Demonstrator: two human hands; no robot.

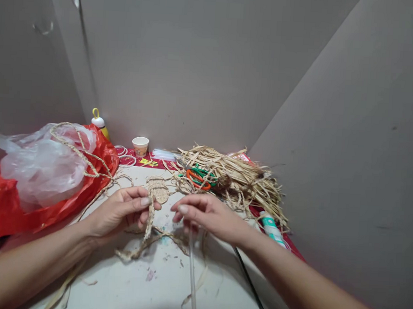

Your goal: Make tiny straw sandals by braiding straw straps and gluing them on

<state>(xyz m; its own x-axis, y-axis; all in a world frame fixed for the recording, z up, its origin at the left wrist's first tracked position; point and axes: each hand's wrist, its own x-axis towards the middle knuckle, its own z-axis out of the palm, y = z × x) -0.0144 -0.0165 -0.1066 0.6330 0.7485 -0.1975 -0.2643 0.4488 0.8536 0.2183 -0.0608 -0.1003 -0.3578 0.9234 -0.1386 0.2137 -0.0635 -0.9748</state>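
- Can see at the back and the sides large grey walls (pixel 197 70).
- Lower down, can see a white tabletop (pixel 229 286) with small stains, and at its right edge a strip of red cloth (pixel 294 249).
- At left, a crumpled red bag (pixel 0 207), with a clear plastic bag (pixel 41 170) on top and a loop of thin braided cord (pixel 70 147) over both.
- At far right, a spread bundle of dry straw (pixel 263 188).
- Left hand (pixel 129 208) above the tabletop, with fingers closed, pinching between thumb and index 1 braided straw strip.
- Right hand (pixel 206 215) opposite, well apart from this strip, with fingers loosely bent; cannot tell any grip, because of hidden fingertips.
- Braided straw strip (pixel 150 221) hanging down from the left fingers to the tabletop, near other straw lengths.
- Clear stick (pixel 192 275) just below the right hand, upper end hidden; cannot tell held or lying.
- Woven oval piece (pixel 159 191) flat on the tabletop, just beyond the left fingers.
- Scissors handles (pixel 198 179), orange and green, beside the straw.
- Near the back wall, 1 yellow-and-white bottle (pixel 98 122) and 1 paper cup (pixel 140 147).
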